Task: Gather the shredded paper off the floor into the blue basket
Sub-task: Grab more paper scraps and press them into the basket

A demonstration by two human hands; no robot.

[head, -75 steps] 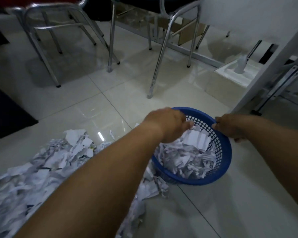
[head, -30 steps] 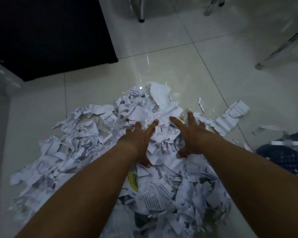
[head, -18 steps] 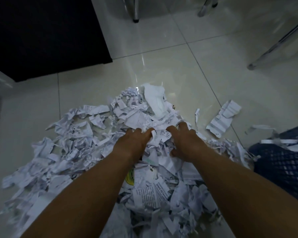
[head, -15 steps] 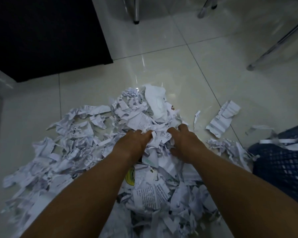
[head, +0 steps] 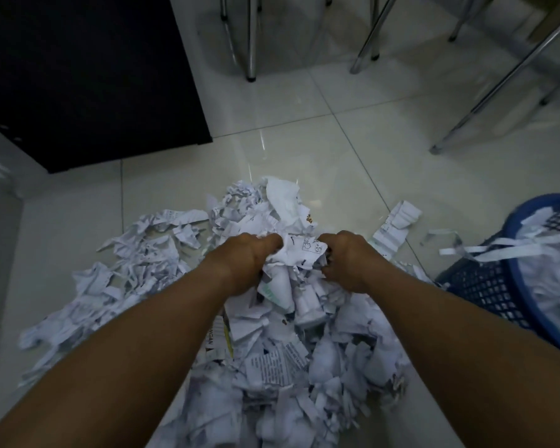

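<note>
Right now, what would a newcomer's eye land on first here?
The heap of shredded paper spread over the pale floor tiles at centre, with the left hand and right hand side by side clutching a bunch at its top. At the right edge, the blue basket already holds shreds, strips hanging over its rim.
</note>
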